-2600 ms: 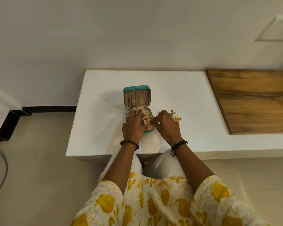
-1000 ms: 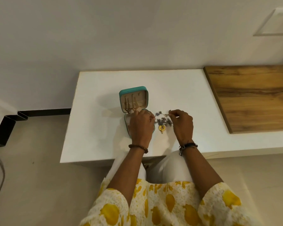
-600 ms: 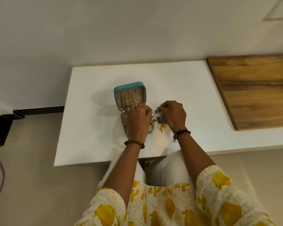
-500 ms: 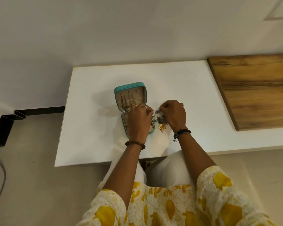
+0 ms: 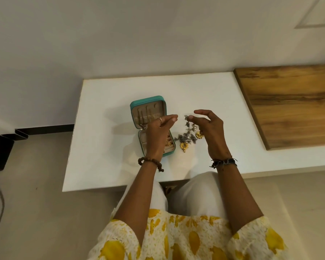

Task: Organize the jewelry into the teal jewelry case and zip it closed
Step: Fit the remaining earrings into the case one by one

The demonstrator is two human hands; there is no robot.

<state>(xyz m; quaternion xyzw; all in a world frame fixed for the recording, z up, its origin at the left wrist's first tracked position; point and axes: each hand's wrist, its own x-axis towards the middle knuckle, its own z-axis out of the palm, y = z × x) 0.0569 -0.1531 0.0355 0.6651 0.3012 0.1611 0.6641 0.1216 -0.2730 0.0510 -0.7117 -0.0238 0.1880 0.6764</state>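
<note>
1. Both hands have risen off the counter [image 5: 101, 151] since half a second ago: the left hand [image 5: 159, 131], which lay curled over the case's base, now hovers above it, and the right hand [image 5: 207, 126] has lifted from the jewelry pile with a piece in its fingertips.

2. Head view, materials: the teal jewelry case [image 5: 148, 107] is a small rounded square with a smooth teal shell and a beige, soft-looking lining. Its lid stands open, thin chains hanging inside it, and gold pieces lie in the base's compartments. The counter is a smooth, matte white slab; a brown wood-grain panel [image 5: 289, 106] lies over its right end.

3. Loose jewelry [image 5: 186, 138] lies in a small tangle on the counter just right of the case: dull grey-silver bits and two bright gold floral earrings.

4. The left hand, a ring on one finger, has its fingers straight and pressed together, pointing right, holding nothing. It covers much of the case's base.

5. The right hand pinches a small grey-silver piece [image 5: 187, 118] between thumb and forefinger, the other fingers loosely curved. That piece hangs above the pile, between the two hands and to the right of the open lid.

6. A brown bead bracelet [image 5: 149, 161] circles the left wrist and a dark thread band [image 5: 223, 162] the right.
</note>
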